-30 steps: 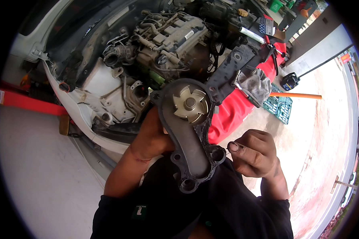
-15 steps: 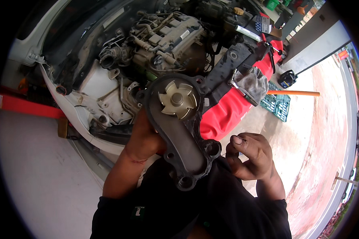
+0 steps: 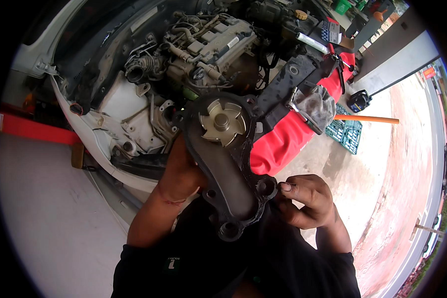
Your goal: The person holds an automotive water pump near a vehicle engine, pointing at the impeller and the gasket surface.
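A dark water pump [image 3: 223,174] with a pale metal impeller [image 3: 222,121] is held up in front of me, its open face toward me. Black sealant runs along its rim, thick and uneven on the right side. My left hand [image 3: 186,174] grips the pump from behind, on its left side; most of those fingers are hidden by the housing. At the lower right bolt hole, my right hand [image 3: 308,201] has its fingers curled, the dirty tip of the upper digit against the pump's edge. Its other fingertips are partly hidden.
Beyond the pump lies an open engine bay with the engine [image 3: 218,47]. A red fender cover [image 3: 278,149] bears a grey rag [image 3: 317,107] and tools. To the right are a green crate [image 3: 350,134], an orange bar [image 3: 367,119] and a black jug [image 3: 358,101].
My right hand has moved slightly left and down, from beside the pump to its edge at the bolt hole. The pump and my left hand stay nearly in place.
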`<state>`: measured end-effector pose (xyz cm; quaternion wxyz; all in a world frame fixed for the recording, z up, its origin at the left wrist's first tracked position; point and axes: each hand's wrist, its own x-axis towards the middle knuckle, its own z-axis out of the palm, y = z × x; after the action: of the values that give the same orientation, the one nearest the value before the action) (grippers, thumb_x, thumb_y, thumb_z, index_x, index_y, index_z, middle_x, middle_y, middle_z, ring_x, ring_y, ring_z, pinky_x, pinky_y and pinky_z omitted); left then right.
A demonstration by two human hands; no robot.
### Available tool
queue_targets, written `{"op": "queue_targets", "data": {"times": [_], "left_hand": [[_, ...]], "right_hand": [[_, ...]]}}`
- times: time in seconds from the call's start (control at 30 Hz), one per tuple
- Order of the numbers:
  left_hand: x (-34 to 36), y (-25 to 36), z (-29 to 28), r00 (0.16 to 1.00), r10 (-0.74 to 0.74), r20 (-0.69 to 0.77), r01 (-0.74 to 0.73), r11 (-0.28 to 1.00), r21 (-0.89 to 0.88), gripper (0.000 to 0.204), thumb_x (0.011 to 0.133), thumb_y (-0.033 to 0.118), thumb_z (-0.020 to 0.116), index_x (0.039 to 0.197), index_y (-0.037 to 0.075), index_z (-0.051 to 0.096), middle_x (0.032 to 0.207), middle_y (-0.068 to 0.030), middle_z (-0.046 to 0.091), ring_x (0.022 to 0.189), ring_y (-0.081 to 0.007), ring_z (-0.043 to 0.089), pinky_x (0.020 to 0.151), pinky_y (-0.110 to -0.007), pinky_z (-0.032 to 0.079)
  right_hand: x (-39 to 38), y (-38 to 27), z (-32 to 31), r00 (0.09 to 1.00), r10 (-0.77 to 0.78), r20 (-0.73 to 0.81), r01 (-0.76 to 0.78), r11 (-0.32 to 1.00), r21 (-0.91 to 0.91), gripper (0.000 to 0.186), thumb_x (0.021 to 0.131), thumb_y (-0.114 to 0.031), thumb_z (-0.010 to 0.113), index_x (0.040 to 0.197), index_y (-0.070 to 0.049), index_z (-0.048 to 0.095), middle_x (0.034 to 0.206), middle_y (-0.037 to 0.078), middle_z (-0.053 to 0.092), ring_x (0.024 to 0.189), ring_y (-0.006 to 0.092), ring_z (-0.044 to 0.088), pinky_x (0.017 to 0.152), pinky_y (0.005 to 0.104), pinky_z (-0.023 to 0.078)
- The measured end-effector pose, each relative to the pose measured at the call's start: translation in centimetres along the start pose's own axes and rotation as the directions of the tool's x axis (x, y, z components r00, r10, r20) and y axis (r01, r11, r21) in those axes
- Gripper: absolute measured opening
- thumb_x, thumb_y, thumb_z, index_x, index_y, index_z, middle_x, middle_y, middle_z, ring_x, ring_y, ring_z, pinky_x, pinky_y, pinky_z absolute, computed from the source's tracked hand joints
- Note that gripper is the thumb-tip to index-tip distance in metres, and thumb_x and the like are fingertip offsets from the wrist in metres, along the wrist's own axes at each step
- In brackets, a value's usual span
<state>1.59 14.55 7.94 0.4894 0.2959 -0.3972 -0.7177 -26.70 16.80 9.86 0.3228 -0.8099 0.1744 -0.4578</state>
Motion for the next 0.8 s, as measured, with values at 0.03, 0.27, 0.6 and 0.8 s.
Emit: {"op": "queue_targets", "data": {"times": [0.03, 0.27, 0.6, 0.8], "left_hand": [[0.0, -0.5, -0.6, 0.999, -0.043, -0.024, 0.042, 0.997, -0.064, 0.071, 0.106, 0.042, 0.052, 0.153, -0.009, 0.035, 0.142, -0.0316, 0.055, 0.124, -0.0466, 0.062, 0.106, -0.058, 0.052], [0.5, -0.1, -0.1, 0.973, 0.174, 0.150, -0.209, 0.939, 0.271, 0.079, 0.108, 0.054, 0.039, 0.153, -0.010, 0.034, 0.141, -0.0331, 0.055, 0.132, -0.0462, 0.056, 0.108, -0.053, 0.052], [0.2, 0.8, 0.0, 0.976, 0.142, 0.163, -0.190, 0.921, 0.339, 0.066, 0.108, 0.037, 0.051, 0.150, -0.013, 0.036, 0.135, -0.0336, 0.058, 0.124, -0.0457, 0.062, 0.104, -0.050, 0.056], [0.2, 0.5, 0.4, 0.986, 0.145, 0.085, -0.161, 0.961, 0.226, 0.064, 0.107, 0.034, 0.054, 0.149, -0.012, 0.038, 0.135, -0.0333, 0.059, 0.123, -0.0452, 0.063, 0.101, -0.050, 0.057]], "right_hand": [[-0.5, 0.2, 0.0, 1.000, 0.013, -0.004, -0.013, 0.999, 0.050, 0.071, 0.078, 0.010, 0.066, 0.146, 0.004, 0.052, 0.077, 0.011, 0.065, 0.059, 0.0242, 0.063, 0.057, 0.0354, 0.052], [-0.1, 0.5, 0.9, 0.999, 0.039, 0.015, -0.041, 0.972, 0.232, 0.084, 0.082, 0.008, 0.064, 0.159, 0.008, 0.029, 0.075, 0.012, 0.066, 0.066, 0.0233, 0.067, 0.065, 0.0339, 0.053], [-1.7, 1.6, 3.8, 0.992, 0.123, 0.023, -0.098, 0.649, 0.755, 0.086, 0.084, 0.011, 0.059, 0.162, 0.003, 0.025, 0.077, 0.011, 0.065, 0.069, 0.0184, 0.064, 0.066, 0.0301, 0.050], [-1.4, 1.3, 3.5, 0.988, 0.149, -0.036, -0.092, 0.767, 0.635, 0.085, 0.085, 0.011, 0.060, 0.162, 0.003, 0.026, 0.080, 0.013, 0.066, 0.067, 0.0193, 0.064, 0.065, 0.0310, 0.050]]}}
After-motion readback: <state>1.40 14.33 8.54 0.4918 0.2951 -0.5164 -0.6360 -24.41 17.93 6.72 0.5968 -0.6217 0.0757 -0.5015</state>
